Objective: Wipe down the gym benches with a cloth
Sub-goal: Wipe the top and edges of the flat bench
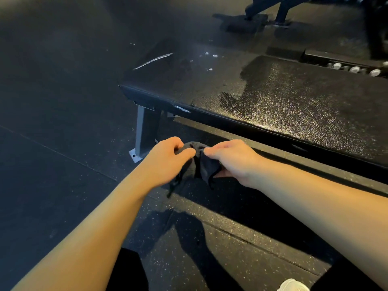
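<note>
**Dark grey bunched cloth (201,164) held low, black padded gym bench (273,101) up and to the right**

Both hands hold the cloth between them, in the air above the speckled black rubber floor (63,133) and below the bench's near edge, clear of the pad. The left hand (168,158) curls its grip round the left of the bundle. The right hand (233,160) pinches the top fold between thumb and forefinger, with other fingers under the cloth.

The bench's textured pad lies ahead of and above the cloth. Its long axis runs from the end over the grey steel leg (146,133) away to the right, out of view. The right hand is the nearer to the pad's near edge, so the likely move is to lift the cloth up and forward onto the pad, then stroke along its length. The pad looks unwiped so far.
</note>
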Demonstrator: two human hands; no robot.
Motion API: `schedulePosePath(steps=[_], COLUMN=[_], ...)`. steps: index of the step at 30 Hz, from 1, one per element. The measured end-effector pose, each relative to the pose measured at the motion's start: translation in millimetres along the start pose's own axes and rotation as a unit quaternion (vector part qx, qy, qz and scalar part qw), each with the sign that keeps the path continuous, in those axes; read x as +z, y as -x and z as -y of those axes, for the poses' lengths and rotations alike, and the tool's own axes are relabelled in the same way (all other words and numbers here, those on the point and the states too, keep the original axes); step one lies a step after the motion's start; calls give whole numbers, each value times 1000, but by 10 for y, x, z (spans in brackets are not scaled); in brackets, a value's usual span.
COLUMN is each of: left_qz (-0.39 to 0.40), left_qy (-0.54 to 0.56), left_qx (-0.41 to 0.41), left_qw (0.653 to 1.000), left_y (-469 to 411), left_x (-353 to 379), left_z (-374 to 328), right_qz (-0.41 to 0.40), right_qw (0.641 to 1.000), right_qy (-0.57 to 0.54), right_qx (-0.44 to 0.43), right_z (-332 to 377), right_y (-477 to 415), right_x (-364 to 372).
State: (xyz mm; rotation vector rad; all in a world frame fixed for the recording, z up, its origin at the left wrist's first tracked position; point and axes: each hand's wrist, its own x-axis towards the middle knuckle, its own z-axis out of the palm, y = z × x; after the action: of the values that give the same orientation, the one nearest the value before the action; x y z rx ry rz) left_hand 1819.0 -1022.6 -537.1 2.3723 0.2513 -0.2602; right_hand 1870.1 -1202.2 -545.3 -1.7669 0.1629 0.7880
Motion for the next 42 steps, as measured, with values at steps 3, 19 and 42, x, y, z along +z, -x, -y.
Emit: schedulePosePath(steps=[3, 19, 42], left_qz=[29, -82, -239], left_qy=[64, 189, -122], left_qx=[10, 88, 80], left_qw=[997, 975, 960], left_y=[20, -118, -1116], left_x=[57, -215, -91], left_z=[-73, -124, -338], right_qz=[84, -8, -41], right_qw=[982, 983, 685], right_qy=[-163, 84, 579], right_qx=[48, -162, -441], right_z=[111, 264, 687], right_y=[60, 74, -306], right_x=[-50, -185, -1338])
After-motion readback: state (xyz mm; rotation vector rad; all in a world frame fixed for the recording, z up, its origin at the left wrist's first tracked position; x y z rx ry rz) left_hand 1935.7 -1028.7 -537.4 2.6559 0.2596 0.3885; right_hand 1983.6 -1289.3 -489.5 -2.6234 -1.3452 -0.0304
